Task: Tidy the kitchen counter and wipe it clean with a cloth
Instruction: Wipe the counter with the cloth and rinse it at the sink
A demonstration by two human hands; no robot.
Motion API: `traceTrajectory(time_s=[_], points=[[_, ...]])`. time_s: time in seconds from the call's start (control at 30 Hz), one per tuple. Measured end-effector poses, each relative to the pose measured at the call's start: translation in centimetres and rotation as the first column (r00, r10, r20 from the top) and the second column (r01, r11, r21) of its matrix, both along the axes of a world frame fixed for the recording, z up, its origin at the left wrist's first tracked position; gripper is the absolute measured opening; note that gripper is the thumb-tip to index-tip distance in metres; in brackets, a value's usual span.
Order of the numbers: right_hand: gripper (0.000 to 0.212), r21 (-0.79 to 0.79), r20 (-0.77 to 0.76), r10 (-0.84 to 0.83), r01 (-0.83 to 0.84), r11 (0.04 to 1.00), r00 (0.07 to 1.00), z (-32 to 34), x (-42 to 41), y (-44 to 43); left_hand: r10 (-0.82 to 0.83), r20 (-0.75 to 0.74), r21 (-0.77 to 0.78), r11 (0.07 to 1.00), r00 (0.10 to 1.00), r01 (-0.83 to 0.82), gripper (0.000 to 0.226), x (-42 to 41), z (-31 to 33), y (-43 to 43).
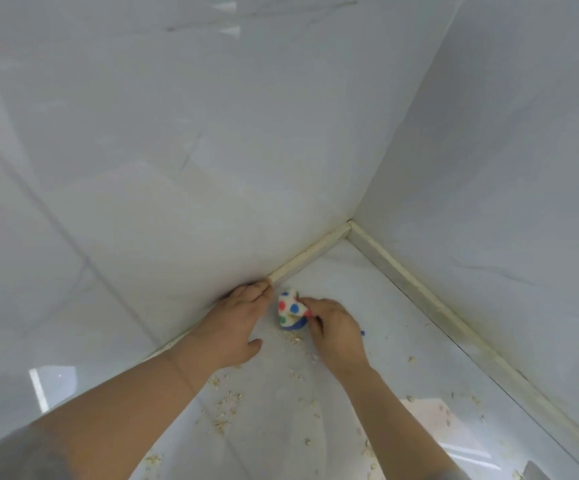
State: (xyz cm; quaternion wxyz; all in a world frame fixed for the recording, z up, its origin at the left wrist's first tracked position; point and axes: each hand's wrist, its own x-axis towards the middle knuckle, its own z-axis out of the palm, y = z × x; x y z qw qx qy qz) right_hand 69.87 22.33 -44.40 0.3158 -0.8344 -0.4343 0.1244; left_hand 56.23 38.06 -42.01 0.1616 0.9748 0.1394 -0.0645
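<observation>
Head view: the right hand point(336, 332) pinches a bunched white cloth with red, blue and green dots point(292, 307), pressed to the glossy white desk point(402, 341) near the corner, likely to drag the pale scattered crumbs point(227, 405) outward. The left hand point(236, 323) lies released, fingers straight along the cream wall trim point(310, 254), seemingly bracing.

The cloth point(291, 308) sits on the tabletop point(367, 299) between the hands: the left hand point(232, 323) at its 9 o'clock, against the wall point(177, 150), and the right hand point(336, 334) at 4 o'clock (gripping it). Crumbs point(227, 403) lie at 6 o'clock, the wall corner point(350, 221) at 1 o'clock.
</observation>
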Motion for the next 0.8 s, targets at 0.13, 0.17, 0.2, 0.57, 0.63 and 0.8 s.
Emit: traceTrajectory(time_s=[0.13,0.17,0.2,0.57,0.63,0.8], points=[[0.03,-0.048,-0.049,-0.139,0.137,0.989,0.989,0.9,0.2,-2.6,-0.008,-0.055,0.017,1.0,0.998,0.009,0.095,0.2,0.3,-0.2],[0.03,-0.038,-0.025,-0.196,0.195,0.98,0.98,1.4,0.8,-3.2,-0.007,-0.061,0.013,1.0,0.998,0.008,0.095,0.2,0.3,-0.2],[0.031,-0.027,0.007,-0.261,0.261,0.965,0.965,1.9,1.7,-3.8,-0.004,-0.062,0.009,1.0,0.998,0.005,0.096,0.2,0.4,-0.3],[0.034,-0.11,0.055,-0.47,0.473,0.874,0.881,-0.5,7.1,-8.7,0.001,-0.127,0.039,0.999,0.992,0.004,0.102,0.5,0.5,-0.7],[0.034,-0.061,0.015,-0.442,0.443,0.895,0.897,-0.6,5.2,-8.6,0.008,-0.137,0.04,0.999,0.991,-0.002,0.102,0.6,0.7,-0.8],[0.034,0.006,0.013,-0.354,0.354,0.935,0.935,-0.9,-1.4,-9.1,0.023,-0.147,0.021,1.0,0.989,-0.02,0.101,0.5,1.3,-1.2]])
